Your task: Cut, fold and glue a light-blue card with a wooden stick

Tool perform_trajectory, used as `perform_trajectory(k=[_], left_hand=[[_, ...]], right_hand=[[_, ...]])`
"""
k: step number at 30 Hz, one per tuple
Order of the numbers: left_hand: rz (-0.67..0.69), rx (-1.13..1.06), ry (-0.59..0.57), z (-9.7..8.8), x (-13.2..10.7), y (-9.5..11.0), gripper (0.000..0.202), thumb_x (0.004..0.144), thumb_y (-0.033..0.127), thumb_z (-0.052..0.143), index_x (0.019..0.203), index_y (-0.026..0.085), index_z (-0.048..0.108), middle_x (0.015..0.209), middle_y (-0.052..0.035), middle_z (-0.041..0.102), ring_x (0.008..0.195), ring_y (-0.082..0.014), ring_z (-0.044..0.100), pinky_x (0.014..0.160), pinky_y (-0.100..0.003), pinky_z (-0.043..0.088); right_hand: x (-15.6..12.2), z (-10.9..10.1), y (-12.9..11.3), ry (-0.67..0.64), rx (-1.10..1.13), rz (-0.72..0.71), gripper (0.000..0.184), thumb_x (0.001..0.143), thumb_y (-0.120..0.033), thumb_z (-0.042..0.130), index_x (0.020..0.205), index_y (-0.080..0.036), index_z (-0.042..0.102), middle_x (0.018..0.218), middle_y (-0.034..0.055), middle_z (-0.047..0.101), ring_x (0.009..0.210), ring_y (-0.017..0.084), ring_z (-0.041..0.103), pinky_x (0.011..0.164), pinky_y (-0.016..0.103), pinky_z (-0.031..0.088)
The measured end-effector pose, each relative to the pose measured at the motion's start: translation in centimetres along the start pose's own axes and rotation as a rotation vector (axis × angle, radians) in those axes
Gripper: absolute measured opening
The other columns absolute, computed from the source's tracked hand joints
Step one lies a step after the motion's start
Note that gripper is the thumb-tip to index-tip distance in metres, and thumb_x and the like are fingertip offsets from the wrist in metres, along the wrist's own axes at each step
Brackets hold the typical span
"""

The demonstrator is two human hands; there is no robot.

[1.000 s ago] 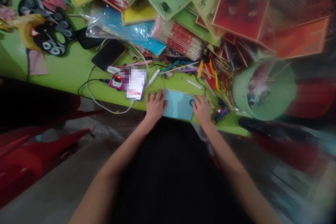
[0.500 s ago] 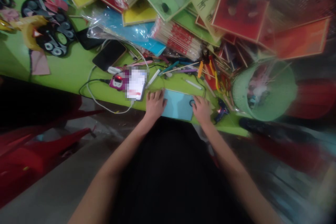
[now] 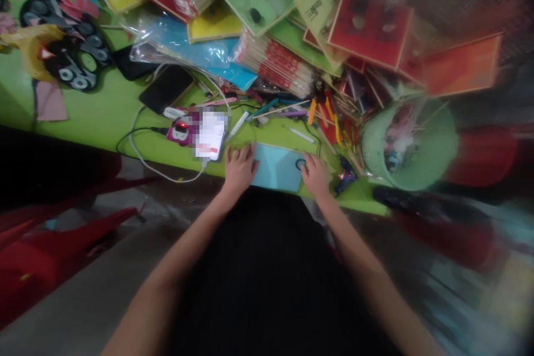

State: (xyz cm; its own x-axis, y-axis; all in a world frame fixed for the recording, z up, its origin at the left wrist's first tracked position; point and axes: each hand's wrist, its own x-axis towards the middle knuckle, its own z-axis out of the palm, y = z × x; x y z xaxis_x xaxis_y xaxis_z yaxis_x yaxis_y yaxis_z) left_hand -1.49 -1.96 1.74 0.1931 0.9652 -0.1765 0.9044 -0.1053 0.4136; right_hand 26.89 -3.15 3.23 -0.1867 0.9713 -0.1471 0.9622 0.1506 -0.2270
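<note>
Only the whole view has slid slightly left; the left hand (image 3: pixel 240 169) and right hand (image 3: pixel 316 175) keep their places at either end of the light-blue sheet (image 3: pixel 277 168), which lies between them. Open and palm down, the left rests on its edge. At the right fingertips sits a black ring (image 3: pixel 297 166); whether they grip it I cannot tell. Just right of that hand lies a glue gun (image 3: pixel 346 176); left of the left hand, a lit phone (image 3: pixel 211 136). Beyond both, bundled sticks (image 3: pixel 273 64).
</note>
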Motion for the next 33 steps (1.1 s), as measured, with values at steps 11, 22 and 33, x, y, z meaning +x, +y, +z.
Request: perform_trajectory(k=[11,22,33], left_hand=[[0.022,-0.009,0.002,-0.2,0.7,-0.9,0.057,0.105,0.039,0.039,0.155,0.013,0.05,0.145,-0.0191,0.059,0.131,-0.0354,0.054,0.127,-0.056,0.024],[0.02,0.007,-0.042,-0.4,1.0,-0.7,0.058,0.103,0.036,0.043,0.154,0.011,0.049,0.143,-0.0188,0.06,0.127,-0.035,0.056,0.127,-0.056,0.025],[0.058,-0.011,-0.011,-0.1,0.5,-1.4,0.062,0.103,0.039,0.04,0.159,0.013,0.043,0.148,-0.0188,0.058,0.133,-0.0368,0.054,0.128,-0.059,0.023]], right_hand=[[0.2,-0.3,-0.1,-0.036,-0.017,-0.003,0.047,0.103,-0.03,0.047,0.147,-0.018,0.059,0.137,0.0154,0.064,0.121,0.031,0.057,0.104,0.046,0.045],[0.2,0.0,-0.6,-0.025,-0.038,-0.014,0.048,0.102,-0.031,0.048,0.146,-0.015,0.06,0.136,0.0161,0.065,0.118,0.032,0.057,0.101,0.047,0.045],[-1.7,-0.3,0.2,0.055,0.064,0.109,0.044,0.101,-0.028,0.048,0.142,-0.018,0.06,0.135,0.0156,0.065,0.121,0.03,0.059,0.105,0.045,0.047]])
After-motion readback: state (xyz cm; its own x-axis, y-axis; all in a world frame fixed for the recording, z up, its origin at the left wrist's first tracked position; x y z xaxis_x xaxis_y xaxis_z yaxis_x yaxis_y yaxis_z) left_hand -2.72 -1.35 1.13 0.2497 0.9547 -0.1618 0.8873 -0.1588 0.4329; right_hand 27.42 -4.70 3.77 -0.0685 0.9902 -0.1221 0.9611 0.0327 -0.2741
